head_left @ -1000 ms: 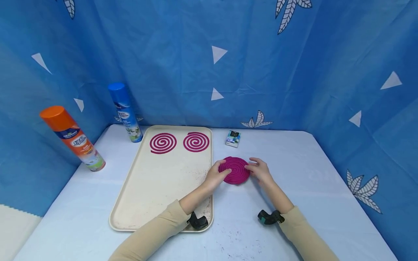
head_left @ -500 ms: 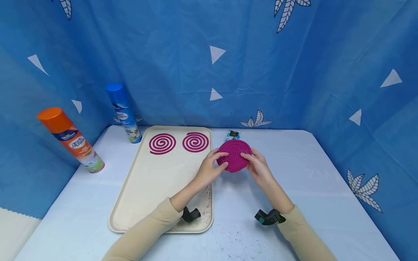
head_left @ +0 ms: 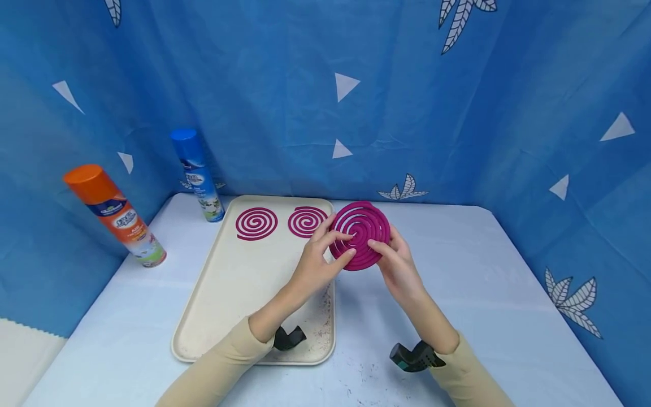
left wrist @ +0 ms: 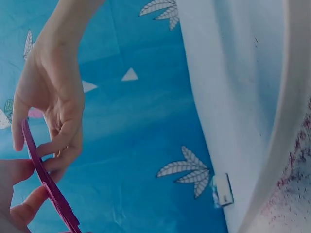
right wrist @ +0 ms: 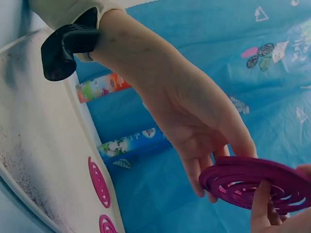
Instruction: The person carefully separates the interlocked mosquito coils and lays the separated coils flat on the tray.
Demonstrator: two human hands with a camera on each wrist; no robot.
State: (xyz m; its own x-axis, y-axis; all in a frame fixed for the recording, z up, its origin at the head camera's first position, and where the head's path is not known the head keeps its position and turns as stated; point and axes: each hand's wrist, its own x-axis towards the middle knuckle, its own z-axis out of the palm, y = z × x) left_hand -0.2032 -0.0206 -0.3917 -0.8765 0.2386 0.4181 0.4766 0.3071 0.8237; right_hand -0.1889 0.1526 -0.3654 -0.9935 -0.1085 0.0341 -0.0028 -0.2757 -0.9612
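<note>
Both hands hold a magenta spiral coil (head_left: 360, 236) raised above the table, with gaps showing between its rings. My left hand (head_left: 311, 270) pinches its left side, thumb and fingers on the near face. The right hand (head_left: 402, 270) grips the right edge, its thumb on the face and its fingers behind. Edge-on in the left wrist view, the coil (left wrist: 48, 179) looks thin. In the right wrist view the coil (right wrist: 257, 182) lies tilted between the two hands. Two separate coils lie on the tray, one at the left (head_left: 256, 224) and one at the right (head_left: 305, 221).
A cream tray (head_left: 254, 294) lies left of centre on the white table (head_left: 458, 271). An orange spray can (head_left: 119, 217) and a blue one (head_left: 198, 175) stand at the left. A small box (left wrist: 223, 190) shows in the left wrist view. Blue curtains surround the table.
The held coil has been lifted from near the table and tilted up toward the camera. Gaps have opened between its rings, and both hands have moved up with it. It now covers the small box.
</note>
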